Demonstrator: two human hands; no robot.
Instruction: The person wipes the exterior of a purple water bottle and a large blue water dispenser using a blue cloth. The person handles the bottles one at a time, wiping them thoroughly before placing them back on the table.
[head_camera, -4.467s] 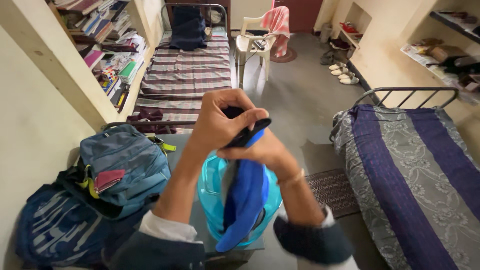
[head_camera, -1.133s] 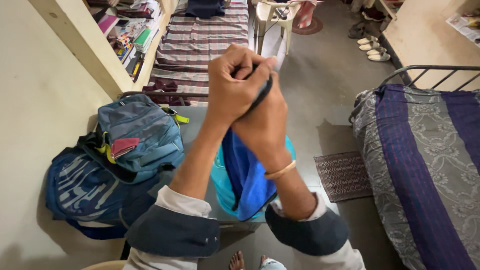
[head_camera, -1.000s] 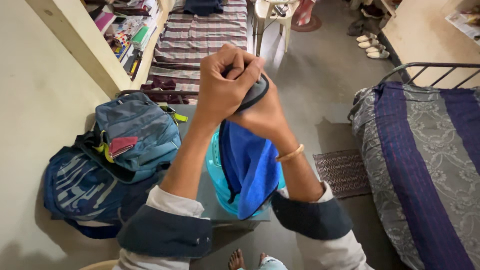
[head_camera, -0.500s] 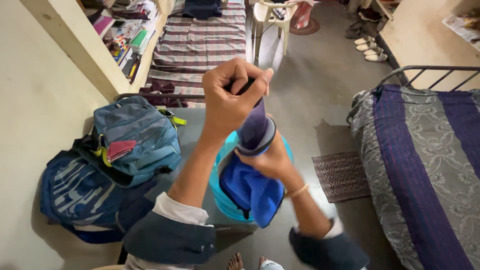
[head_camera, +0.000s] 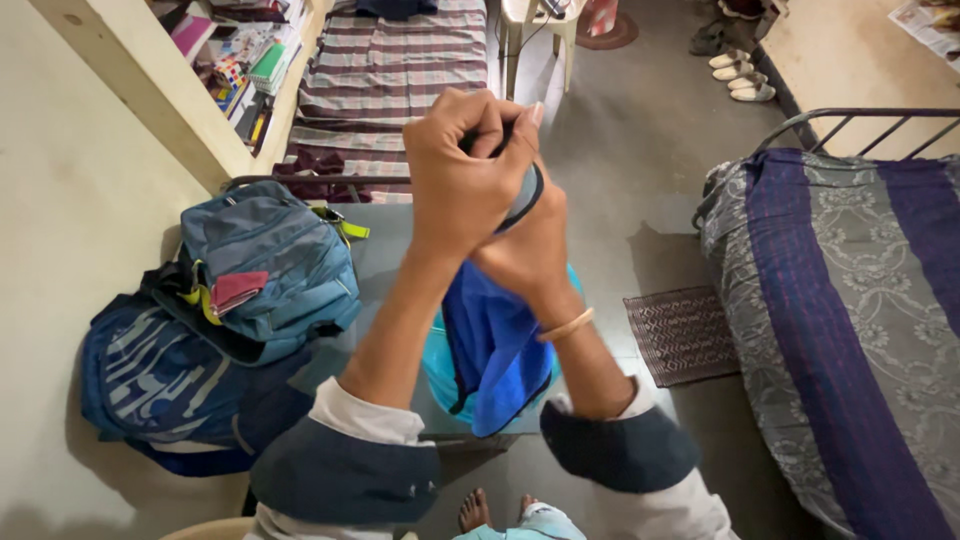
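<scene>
Cloth: a blue garment (head_camera: 495, 345) with a dark, grey-edged band at its top hung from both hands, above a teal tub (head_camera: 440, 375) that stood on a grey table (head_camera: 385, 255).
Handling: it looked soft, limp and light, likely to sag and fold wherever it was not held; whether it was wet could not be told. The firmer top band seemed the best place to take hold, since the loose lower part would slip and bunch.
Left hand (head_camera: 465, 180): closed in a tight fist round the band, fingers curled fully over it, thumb on top.
Right hand (head_camera: 525, 250): just under and touching the left, closed on the same gathered cloth; its fingers were mostly hidden behind the cloth and the left hand. A thin bangle sat on the wrist.
Around: two backpacks (head_camera: 265, 270) lay on the table to the left of the tub; a striped bed (head_camera: 395, 60) beyond; a patterned bed (head_camera: 850, 300) to the right, a small mat (head_camera: 685, 335) beside it.
</scene>
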